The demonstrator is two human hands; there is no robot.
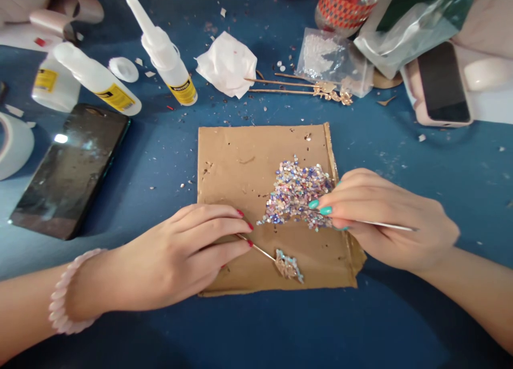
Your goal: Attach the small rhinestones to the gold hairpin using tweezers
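Note:
My left hand [172, 256] is closed on the thin stem of a gold hair stick [262, 253]. The leaf-like ornament at its end is partly covered with pale blue stones and lies low over a cardboard piece [232, 166]. My right hand [393, 219] pinches a slim metal tool [387, 225], perhaps tweezers or a pick. Its tip, hard to make out, is among a heap of small multicoloured rhinestones [296, 190] on the cardboard.
Behind the cardboard are glue bottles [168, 64], a crumpled white tissue [227, 64], more gold hair sticks [288, 90] and a clear bag [332, 59]. A dark phone [72, 171] lies left beside a tape roll [14, 144]; a pink-cased phone [443, 85] is at right.

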